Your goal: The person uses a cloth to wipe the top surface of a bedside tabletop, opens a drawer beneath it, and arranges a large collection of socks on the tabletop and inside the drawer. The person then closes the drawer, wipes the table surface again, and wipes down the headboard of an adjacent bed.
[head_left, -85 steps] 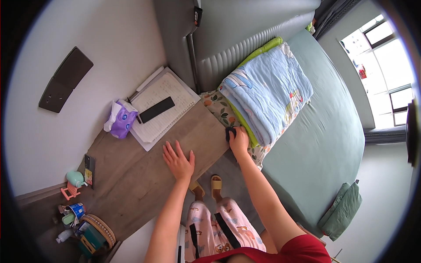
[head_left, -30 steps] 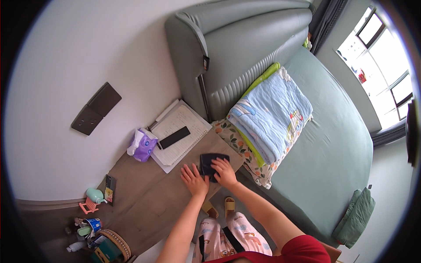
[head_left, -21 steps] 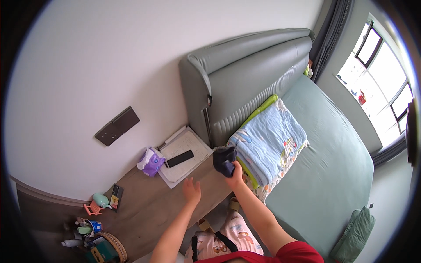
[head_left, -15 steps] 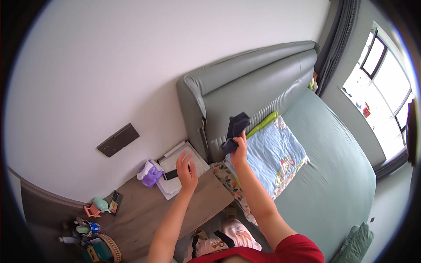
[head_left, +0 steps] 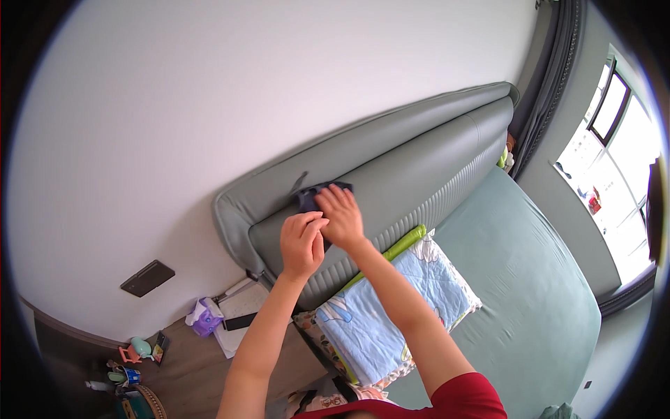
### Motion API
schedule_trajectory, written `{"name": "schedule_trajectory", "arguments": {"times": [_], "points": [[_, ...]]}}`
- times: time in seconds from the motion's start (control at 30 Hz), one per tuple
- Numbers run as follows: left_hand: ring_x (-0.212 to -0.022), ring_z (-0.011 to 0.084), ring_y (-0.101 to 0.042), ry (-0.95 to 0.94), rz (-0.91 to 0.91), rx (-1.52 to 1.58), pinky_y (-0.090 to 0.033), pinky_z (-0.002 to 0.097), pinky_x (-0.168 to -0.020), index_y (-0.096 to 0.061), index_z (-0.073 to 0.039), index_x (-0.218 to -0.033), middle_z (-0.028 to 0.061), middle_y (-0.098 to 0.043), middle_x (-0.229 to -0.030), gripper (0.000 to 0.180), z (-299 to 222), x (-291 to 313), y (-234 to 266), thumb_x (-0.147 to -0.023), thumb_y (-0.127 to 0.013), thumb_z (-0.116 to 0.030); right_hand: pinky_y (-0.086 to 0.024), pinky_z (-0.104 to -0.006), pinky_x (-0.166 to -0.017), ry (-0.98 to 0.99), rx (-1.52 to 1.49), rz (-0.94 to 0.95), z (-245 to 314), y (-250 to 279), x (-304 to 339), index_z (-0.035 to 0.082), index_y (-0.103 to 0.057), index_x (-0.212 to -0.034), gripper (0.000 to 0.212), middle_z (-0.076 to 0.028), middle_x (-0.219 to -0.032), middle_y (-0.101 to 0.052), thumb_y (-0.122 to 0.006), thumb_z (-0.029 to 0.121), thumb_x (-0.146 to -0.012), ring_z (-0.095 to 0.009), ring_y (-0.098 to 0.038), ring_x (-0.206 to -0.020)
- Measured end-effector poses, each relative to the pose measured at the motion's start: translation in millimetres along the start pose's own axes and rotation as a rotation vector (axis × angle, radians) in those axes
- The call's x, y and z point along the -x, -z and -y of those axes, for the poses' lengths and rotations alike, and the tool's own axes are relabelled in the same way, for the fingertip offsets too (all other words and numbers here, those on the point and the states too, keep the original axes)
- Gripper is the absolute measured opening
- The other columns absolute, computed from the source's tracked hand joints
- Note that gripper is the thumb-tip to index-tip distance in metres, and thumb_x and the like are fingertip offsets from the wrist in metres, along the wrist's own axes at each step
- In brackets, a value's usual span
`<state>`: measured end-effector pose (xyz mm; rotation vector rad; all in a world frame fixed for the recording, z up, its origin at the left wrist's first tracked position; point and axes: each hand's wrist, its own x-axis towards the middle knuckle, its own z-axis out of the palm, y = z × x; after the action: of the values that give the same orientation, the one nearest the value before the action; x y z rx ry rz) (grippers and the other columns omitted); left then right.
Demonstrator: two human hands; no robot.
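A crumpled dark navy cloth (head_left: 307, 200) hangs in front of the grey-green headboard (head_left: 419, 157), between my two hands. My left hand (head_left: 301, 244) is closed at the cloth's lower left side, thumb and fingers pinched together on it. Across the front of the cloth lies my right hand (head_left: 342, 218), its fingers stretched out and slightly smeared by motion. A thin blurred dark strip (head_left: 299, 183) sticks up at the cloth's upper left. Much of the cloth is hidden behind my hands.
Below right, a folded light-blue quilt (head_left: 370, 328) and a green roll (head_left: 405, 249) lie on the bed (head_left: 516, 279). The wooden desk (head_left: 202, 377) holds a purple tissue pack (head_left: 206, 318), papers (head_left: 241, 300) and a black phone (head_left: 239, 321). A window (head_left: 614, 160) is far right.
My right hand has moved up and left with the dark cloth, from above the quilt to the headboard. My left hand has risen to meet it and closed. The view has shifted.
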<state>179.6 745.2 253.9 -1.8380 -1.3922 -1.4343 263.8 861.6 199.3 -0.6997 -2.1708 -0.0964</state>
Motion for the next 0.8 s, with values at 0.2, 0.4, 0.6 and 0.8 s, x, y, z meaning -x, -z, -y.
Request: {"name": "schedule_trajectory", "arguments": {"times": [0.2, 0.4, 0.6, 0.8], "points": [[-0.084, 0.0252, -0.055, 0.056, 0.063, -0.03, -0.044, 0.0369, -0.074, -0.06, -0.008, -0.086, 0.0052, -0.059, -0.092, 0.019, 19, -23, -84, -0.07, -0.057, 0.002, -0.023, -0.0448, -0.106, -0.412, 0.267, 0.067, -209, 59, -7, 0.006, -0.049, -0.122, 0.047, -0.003, -0.134, -0.044, -0.044, 0.036, -0.087, -0.026, -0.033, -0.128], [-0.082, 0.0256, -0.056, -0.082, -0.002, 0.048, -0.044, 0.0357, -0.072, -0.06, -0.008, -0.082, 0.0045, -0.06, -0.087, 0.016, 16, -47, -136, -0.069, -0.055, -0.001, -0.025, -0.0449, -0.104, -0.053, -0.04, 0.085, -128, 22, -9, -0.001, -0.053, -0.109, 0.042, -0.013, -0.115, -0.054, -0.056, 0.021, -0.073, -0.029, -0.039, -0.121], [-0.075, 0.0265, -0.056, -0.024, 0.089, 0.147, -0.045, 0.0373, -0.07, -0.06, -0.007, -0.085, 0.006, -0.061, -0.082, 0.013, 15, -85, -187, -0.075, -0.052, -0.003, -0.024, -0.0435, -0.106, 0.121, -0.246, 0.069, -155, 25, -15, 0.007, -0.057, -0.109, 0.037, -0.008, -0.113, -0.058, -0.056, 0.024, -0.077, -0.028, -0.044, -0.119], [-0.109, 0.0306, -0.048, -0.146, 0.454, -0.123, -0.041, 0.0399, -0.09, -0.061, -0.007, -0.099, 0.0111, -0.054, -0.114, 0.023, 13, -78, -210, -0.078, -0.06, -0.017, -0.025, -0.0418, -0.105, -0.136, -0.018, -0.021, -301, 56, -26, 0.011, -0.059, -0.108, 0.031, -0.004, -0.119, -0.055, -0.052, 0.028, -0.083, -0.024, -0.042, -0.121]]}}
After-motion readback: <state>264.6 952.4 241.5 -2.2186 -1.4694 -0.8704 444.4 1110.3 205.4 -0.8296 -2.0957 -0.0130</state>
